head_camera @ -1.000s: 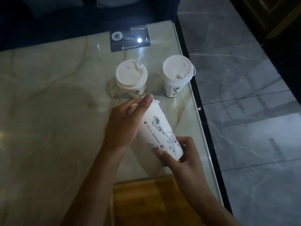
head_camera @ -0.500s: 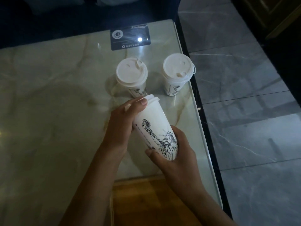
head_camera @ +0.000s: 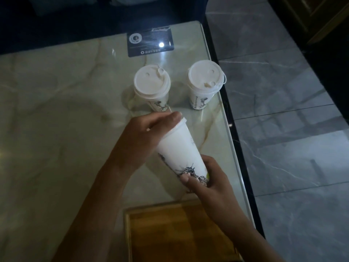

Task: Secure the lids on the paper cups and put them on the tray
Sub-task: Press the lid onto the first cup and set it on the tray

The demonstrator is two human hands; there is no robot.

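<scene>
- Dim light falls on a pale marbled tabletop with grey floor tiles to its right, and that is where we work.
- Our left hand is cupped over the lid of a tilted paper cup, fingers pressing on the rim.
- Our right hand is wrapped around the cup's base, holding it clear of the tabletop and leaning away from us.
- We judge this to be the sealing step; whether the lid has snapped down all the way round, we cannot tell.
- A wooden tray lies just below our hands, nothing visible on the part in view.
- Two more lidded cups stand beyond, one just past our left hand, the other close to the tabletop's right edge.
- Risks as we see them: squeezing the thin wall could buckle it and pop the lid; an uneven press could leave one side unseated.
- Reaching later for the edge cup, a careless nudge could tip it to the floor.
</scene>
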